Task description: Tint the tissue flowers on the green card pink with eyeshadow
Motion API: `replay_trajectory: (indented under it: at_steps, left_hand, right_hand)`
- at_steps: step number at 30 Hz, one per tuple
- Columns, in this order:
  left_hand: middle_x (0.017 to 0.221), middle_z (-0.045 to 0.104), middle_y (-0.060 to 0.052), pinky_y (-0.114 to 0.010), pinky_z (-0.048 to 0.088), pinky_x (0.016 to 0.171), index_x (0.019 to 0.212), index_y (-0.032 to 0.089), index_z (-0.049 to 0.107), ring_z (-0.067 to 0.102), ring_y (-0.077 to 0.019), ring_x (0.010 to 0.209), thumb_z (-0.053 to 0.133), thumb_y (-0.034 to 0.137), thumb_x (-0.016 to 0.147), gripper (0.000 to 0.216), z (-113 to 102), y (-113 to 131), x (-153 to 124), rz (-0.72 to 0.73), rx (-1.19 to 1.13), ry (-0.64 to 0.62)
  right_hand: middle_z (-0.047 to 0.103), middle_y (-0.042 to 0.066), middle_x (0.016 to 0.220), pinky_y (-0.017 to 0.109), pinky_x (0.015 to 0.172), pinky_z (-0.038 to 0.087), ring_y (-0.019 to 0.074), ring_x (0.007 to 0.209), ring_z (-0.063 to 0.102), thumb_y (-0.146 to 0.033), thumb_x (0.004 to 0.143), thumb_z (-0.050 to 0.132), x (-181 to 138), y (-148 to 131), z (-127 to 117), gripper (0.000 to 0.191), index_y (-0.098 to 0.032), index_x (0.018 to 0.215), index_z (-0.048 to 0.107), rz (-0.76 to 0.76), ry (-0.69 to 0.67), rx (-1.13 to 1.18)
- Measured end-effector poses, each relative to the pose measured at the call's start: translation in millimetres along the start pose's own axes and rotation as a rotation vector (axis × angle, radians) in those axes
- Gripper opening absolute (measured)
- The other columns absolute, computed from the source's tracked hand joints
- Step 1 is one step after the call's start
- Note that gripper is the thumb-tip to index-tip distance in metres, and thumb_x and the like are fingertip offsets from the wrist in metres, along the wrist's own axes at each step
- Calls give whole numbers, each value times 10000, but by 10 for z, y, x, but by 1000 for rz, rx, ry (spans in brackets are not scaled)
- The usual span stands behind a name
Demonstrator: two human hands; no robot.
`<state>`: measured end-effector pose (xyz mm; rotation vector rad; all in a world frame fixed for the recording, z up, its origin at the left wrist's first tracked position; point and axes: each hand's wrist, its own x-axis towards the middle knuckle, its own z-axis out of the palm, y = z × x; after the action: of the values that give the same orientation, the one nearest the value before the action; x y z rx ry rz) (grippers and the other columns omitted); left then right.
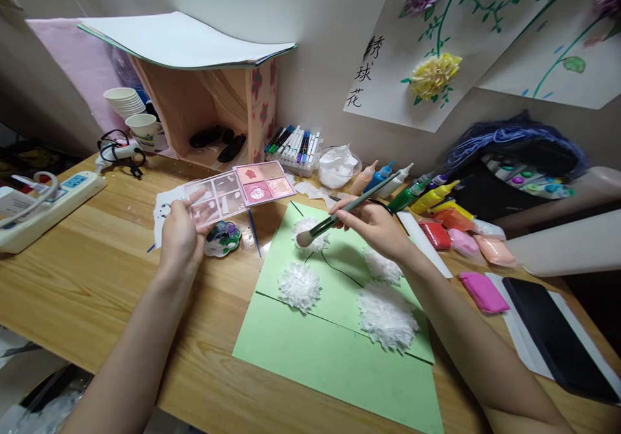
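My left hand [182,233] grips the clear lid of an opened makeup palette [264,183], whose pans hold pink and peach powder. Between the fingers of my right hand [371,224] is a makeup brush [334,217] with a dark green handle. Its pinkish bristles hover in front of a white paper flower [317,235] at the top of a green sheet [334,376]. Three more fluffy flowers lie on that sheet: one at left [299,286], a large one at lower right [388,317], and one partly behind my right wrist [381,266]. Thin dark lines are drawn between them.
A small paint palette [223,238] sits below the makeup lid. Marker pens [294,144], paint bottles [407,188] and wrapped clay packs [466,243] line the back and right. A black phone [557,337] lies at right; a power strip [53,211] and an open box [204,110] stand left.
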<state>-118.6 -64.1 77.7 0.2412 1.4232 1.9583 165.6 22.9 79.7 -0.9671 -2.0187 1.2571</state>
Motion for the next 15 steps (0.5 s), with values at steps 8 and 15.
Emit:
replay_trajectory:
  at_steps: [8,15]
  left_hand:
    - [633,625,-50,-145,437,425,980,52,628,581,-104,544,282,99,846,374,52,-21,-77,-56,7,-19]
    - [719,655,-70,-167,480,465,945,61,630,597,-113,600,316,98,844,332,77,-75,-110,-45,40,-16]
  right_hand:
    - [678,68,858,315,678,491,200,753,629,-415,854,534,16,40,-21,284,-162,886,659,3,64,-249]
    - [689,68,824,312,646,490,207,726,633,-418,837,553,29,101,-146,278,-167,854,669,-4,215,-324]
